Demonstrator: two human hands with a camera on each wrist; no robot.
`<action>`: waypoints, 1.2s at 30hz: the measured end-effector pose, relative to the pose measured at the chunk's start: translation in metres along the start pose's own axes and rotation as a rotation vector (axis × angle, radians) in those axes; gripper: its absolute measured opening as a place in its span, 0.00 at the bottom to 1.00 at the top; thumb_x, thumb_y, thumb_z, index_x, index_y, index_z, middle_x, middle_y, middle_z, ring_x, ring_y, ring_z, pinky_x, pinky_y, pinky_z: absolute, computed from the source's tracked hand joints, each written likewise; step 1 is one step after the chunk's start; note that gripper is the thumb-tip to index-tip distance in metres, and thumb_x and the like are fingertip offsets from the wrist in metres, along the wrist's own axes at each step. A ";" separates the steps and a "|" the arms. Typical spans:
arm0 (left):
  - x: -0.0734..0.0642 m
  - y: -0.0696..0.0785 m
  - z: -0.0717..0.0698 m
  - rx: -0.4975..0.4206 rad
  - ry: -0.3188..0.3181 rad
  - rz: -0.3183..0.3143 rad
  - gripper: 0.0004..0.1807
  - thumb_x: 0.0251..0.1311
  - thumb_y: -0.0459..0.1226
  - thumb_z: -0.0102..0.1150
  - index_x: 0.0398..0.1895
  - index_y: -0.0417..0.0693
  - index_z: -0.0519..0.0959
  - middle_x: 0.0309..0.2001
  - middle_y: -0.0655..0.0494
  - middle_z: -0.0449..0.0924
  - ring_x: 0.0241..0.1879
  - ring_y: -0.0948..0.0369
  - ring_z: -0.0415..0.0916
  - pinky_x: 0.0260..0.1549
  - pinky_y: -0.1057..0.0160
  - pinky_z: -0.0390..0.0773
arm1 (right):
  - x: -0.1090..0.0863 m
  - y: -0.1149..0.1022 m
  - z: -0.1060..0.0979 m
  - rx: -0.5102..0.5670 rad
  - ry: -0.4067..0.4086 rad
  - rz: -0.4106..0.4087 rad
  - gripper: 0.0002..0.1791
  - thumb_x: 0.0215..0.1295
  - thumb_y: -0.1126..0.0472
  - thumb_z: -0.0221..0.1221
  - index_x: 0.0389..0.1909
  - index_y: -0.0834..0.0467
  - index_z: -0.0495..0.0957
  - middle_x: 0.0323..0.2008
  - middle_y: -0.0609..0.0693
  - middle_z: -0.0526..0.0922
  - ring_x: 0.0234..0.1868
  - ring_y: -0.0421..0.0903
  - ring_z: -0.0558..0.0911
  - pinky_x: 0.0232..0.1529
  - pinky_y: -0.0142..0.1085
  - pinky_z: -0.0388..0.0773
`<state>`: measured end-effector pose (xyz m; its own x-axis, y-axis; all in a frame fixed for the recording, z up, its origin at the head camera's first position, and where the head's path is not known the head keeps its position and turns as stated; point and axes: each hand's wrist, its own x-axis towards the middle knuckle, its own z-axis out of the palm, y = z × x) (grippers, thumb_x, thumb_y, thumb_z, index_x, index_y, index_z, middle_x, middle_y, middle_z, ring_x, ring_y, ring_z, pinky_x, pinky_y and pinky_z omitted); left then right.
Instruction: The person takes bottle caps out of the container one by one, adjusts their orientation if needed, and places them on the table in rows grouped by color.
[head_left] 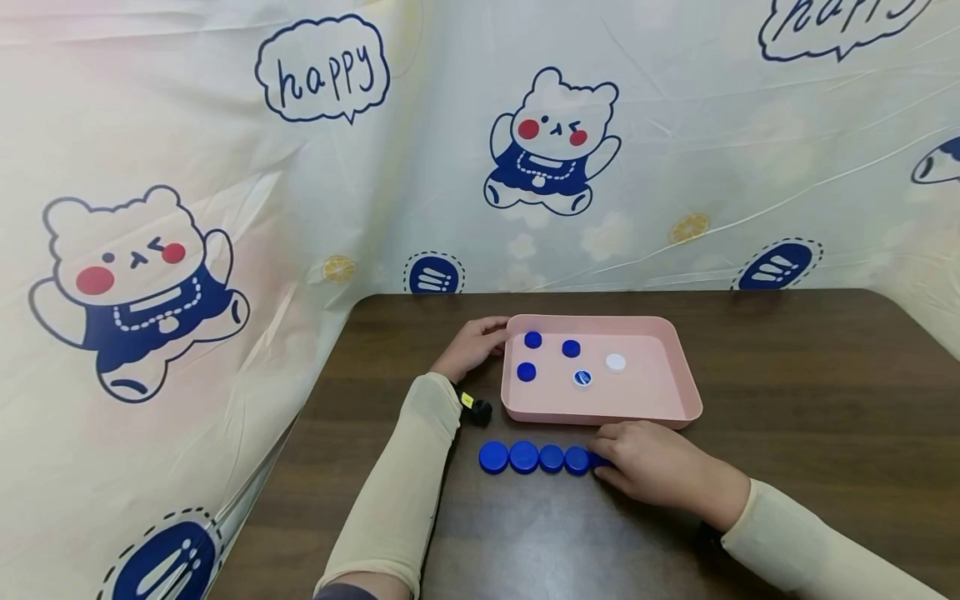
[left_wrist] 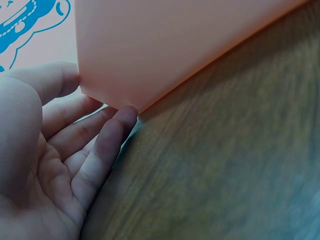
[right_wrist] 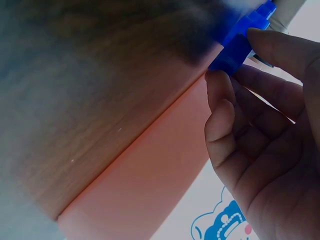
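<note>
My right hand (head_left: 651,465) pinches a blue bottle cap (right_wrist: 231,56) between thumb and fingertips. That cap is at the right end of a row of blue caps (head_left: 523,457) on the table in front of the tray; in the head view the fingers mostly hide it. My left hand (head_left: 472,346) touches the outer left side of the pink tray (head_left: 600,413) near its far corner. In the left wrist view its fingertips (left_wrist: 129,114) rest against the tray's wall, low at the corner.
Inside the tray lie three blue caps (head_left: 571,348), a plain white cap (head_left: 616,362) and a white cap with a blue print (head_left: 582,378). The dark wooden table (head_left: 810,383) meets a printed curtain (head_left: 442,150) behind and at the left.
</note>
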<state>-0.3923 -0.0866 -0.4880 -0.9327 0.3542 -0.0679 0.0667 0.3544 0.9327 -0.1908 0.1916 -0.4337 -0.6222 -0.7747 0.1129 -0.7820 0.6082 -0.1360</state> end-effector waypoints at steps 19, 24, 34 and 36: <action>0.001 -0.001 0.001 0.003 0.001 -0.001 0.21 0.68 0.46 0.56 0.63 0.54 0.76 0.52 0.58 0.79 0.44 0.58 0.80 0.43 0.60 0.80 | 0.001 -0.002 0.000 -0.016 -0.014 0.002 0.12 0.59 0.58 0.67 0.41 0.58 0.83 0.29 0.43 0.77 0.29 0.37 0.75 0.33 0.36 0.78; 0.002 -0.001 0.000 0.011 0.008 -0.004 0.21 0.68 0.47 0.57 0.62 0.55 0.77 0.52 0.59 0.79 0.43 0.58 0.80 0.44 0.60 0.80 | 0.001 -0.001 0.002 -0.019 -0.014 0.004 0.11 0.59 0.57 0.67 0.40 0.57 0.83 0.28 0.42 0.76 0.28 0.36 0.74 0.32 0.36 0.77; 0.003 -0.001 0.001 0.016 0.014 -0.005 0.21 0.68 0.47 0.57 0.62 0.55 0.77 0.53 0.58 0.79 0.44 0.58 0.79 0.44 0.60 0.80 | 0.002 -0.001 0.002 -0.010 -0.029 0.014 0.12 0.60 0.56 0.67 0.42 0.57 0.82 0.29 0.42 0.77 0.29 0.36 0.75 0.32 0.36 0.78; 0.002 -0.002 0.001 0.017 0.016 -0.003 0.21 0.68 0.47 0.56 0.62 0.55 0.77 0.53 0.58 0.79 0.44 0.58 0.79 0.44 0.59 0.80 | 0.003 -0.001 0.002 -0.011 -0.031 0.018 0.13 0.60 0.56 0.67 0.43 0.58 0.82 0.29 0.42 0.77 0.29 0.36 0.75 0.33 0.36 0.78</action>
<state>-0.3944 -0.0857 -0.4899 -0.9386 0.3389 -0.0651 0.0696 0.3705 0.9262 -0.1919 0.1889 -0.4351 -0.6352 -0.7682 0.0800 -0.7709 0.6241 -0.1273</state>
